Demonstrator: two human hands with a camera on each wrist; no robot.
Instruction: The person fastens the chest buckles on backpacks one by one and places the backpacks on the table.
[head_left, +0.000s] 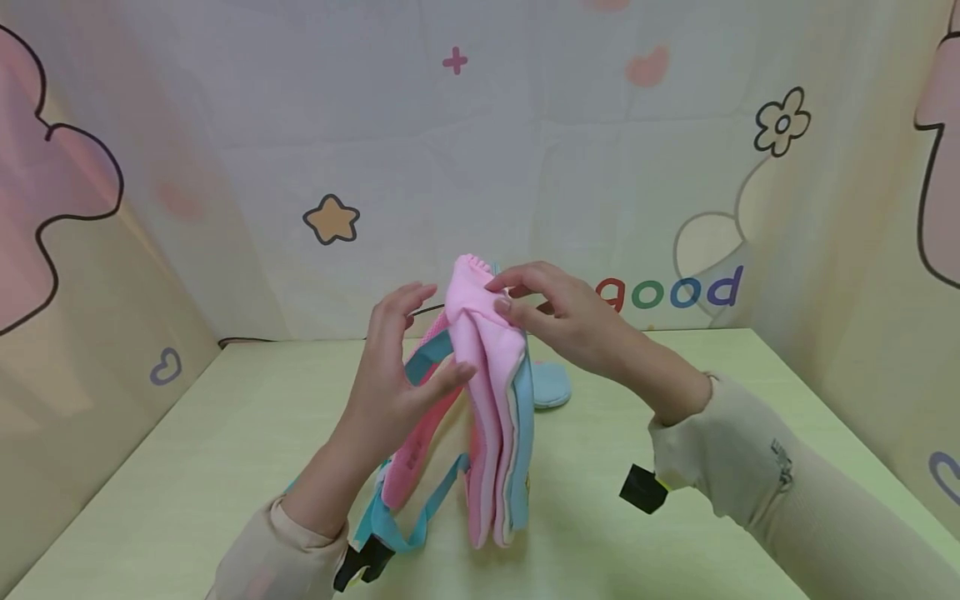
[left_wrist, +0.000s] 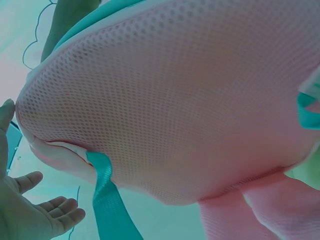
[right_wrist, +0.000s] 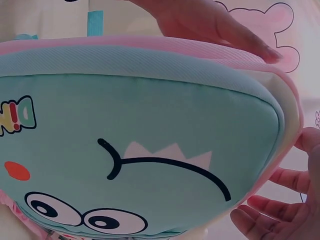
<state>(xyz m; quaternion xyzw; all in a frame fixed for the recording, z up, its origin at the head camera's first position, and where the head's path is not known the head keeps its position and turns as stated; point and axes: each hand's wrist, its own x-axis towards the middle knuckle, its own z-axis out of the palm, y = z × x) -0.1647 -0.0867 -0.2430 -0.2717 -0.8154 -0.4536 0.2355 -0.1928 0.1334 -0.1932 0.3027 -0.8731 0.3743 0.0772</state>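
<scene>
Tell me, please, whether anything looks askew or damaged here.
The bag looks partly collapsed: its pink side is creased inward lengthwise, and a blue strap forms a loose loop beside it. Nothing looks spilled or torn.

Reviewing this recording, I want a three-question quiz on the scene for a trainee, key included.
1. Multiple choice: in the head view, the person's left hand beside the pink-and-blue fabric backpack is:
a) clenched in a fist
b) open, thumb apart from fingers
c) out of frame
2. True or false: in the head view, a small light-blue rounded object shows right of the backpack.
3. Count: in the right wrist view, how many cartoon eyes are printed on the backpack?

Key: 1. b; 2. true; 3. two
</scene>
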